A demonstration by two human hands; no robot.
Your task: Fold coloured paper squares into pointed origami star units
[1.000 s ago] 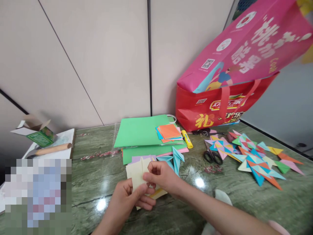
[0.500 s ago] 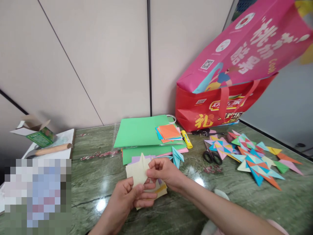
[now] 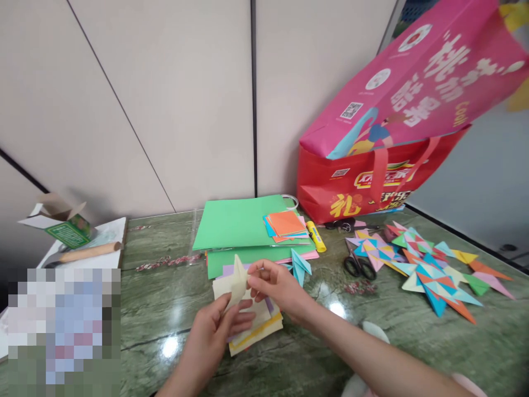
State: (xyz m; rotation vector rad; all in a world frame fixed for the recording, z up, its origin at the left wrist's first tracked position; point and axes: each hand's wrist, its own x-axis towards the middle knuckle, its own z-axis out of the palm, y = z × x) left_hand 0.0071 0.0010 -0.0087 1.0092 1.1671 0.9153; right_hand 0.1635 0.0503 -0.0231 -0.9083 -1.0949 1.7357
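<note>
A small cream folded paper [image 3: 238,282] with a pointed tip stands upright between my hands. My left hand [image 3: 217,325] pinches its lower end between thumb and fingers. At its right edge, my right hand [image 3: 275,284] grips the paper with thumb and forefinger. Beneath them lies a stack of cream, yellow and purple paper sheets [image 3: 260,332], partly hidden by my hands. A light blue folded paper piece [image 3: 300,267] rests just beyond my right hand.
Green paper [image 3: 235,223] lies at the back with small orange squares [image 3: 286,223] on it. A yellow glue stick [image 3: 316,237], black scissors [image 3: 359,266] and colourful folded paper stars [image 3: 438,281] are to the right. A red bag [image 3: 330,190] stands behind; an open box [image 3: 68,227] is left.
The cream folded paper has turned and narrowed in view, its tip leaning slightly left. My left hand's fingers have shifted lower on it, and more of the stack below shows.
</note>
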